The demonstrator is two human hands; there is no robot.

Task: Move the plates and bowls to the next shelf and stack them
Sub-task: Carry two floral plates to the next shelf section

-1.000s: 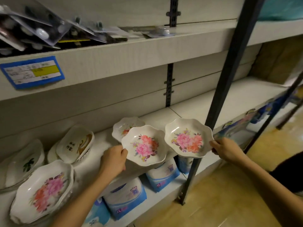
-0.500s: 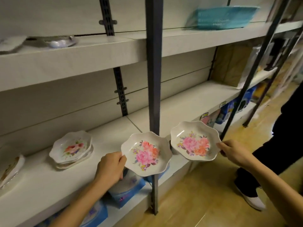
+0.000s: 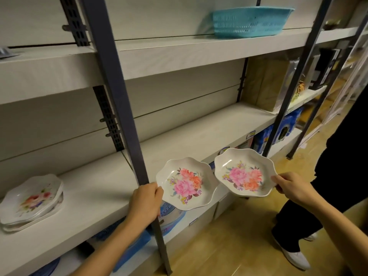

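Observation:
My left hand (image 3: 145,202) grips the left rim of a white scalloped plate with pink and orange flowers (image 3: 185,184). My right hand (image 3: 292,189) pinches the right rim of a matching floral plate (image 3: 245,172). Both plates hang in the air side by side, just in front of the edge of the pale middle shelf (image 3: 199,134), to the right of a dark upright post (image 3: 119,108). A stack of similar floral plates (image 3: 31,200) lies on the shelf section left of the post.
A turquoise basket (image 3: 251,21) sits on the upper shelf. A cardboard box (image 3: 266,84) stands at the right end of the middle shelf. Blue packages (image 3: 282,130) fill the shelf below. Another person in black trousers (image 3: 328,192) stands on the wooden floor at the right.
The view has swung right along the shelving. Both hands have carried their plates rightwards past the dark post, and the left shelf's bowls have slid out of sight.

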